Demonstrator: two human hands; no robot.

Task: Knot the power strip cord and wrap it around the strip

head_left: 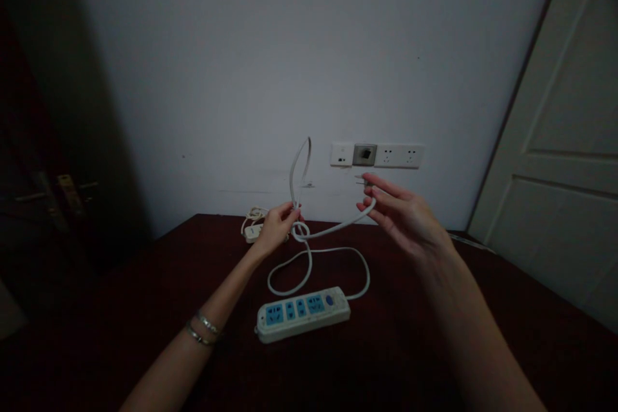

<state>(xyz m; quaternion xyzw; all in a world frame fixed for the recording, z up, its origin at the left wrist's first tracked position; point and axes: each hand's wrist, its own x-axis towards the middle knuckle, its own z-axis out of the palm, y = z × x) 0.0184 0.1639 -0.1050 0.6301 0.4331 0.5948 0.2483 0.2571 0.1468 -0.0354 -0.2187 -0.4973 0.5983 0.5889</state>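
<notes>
A white power strip [303,317] with blue socket faces lies on the dark red table, and its white cord [338,228] rises from the right end into loops. My left hand [279,226] pinches the cord where it crosses in a loose knot; one loop stands up above the fingers. Off to the right, my right hand [398,209] grips the plug [368,181] at the cord's end, its metal prongs pointing left. The fingers cover most of the plug's body. A stretch of cord runs between both hands, above the table.
Behind my left hand sits a smaller white power strip [252,232] with a bundled cord. White wall sockets [398,156] and a grey wall plate [364,154] are on the wall. A pale door [570,161] stands right; a dark door with a brass handle [67,190] left.
</notes>
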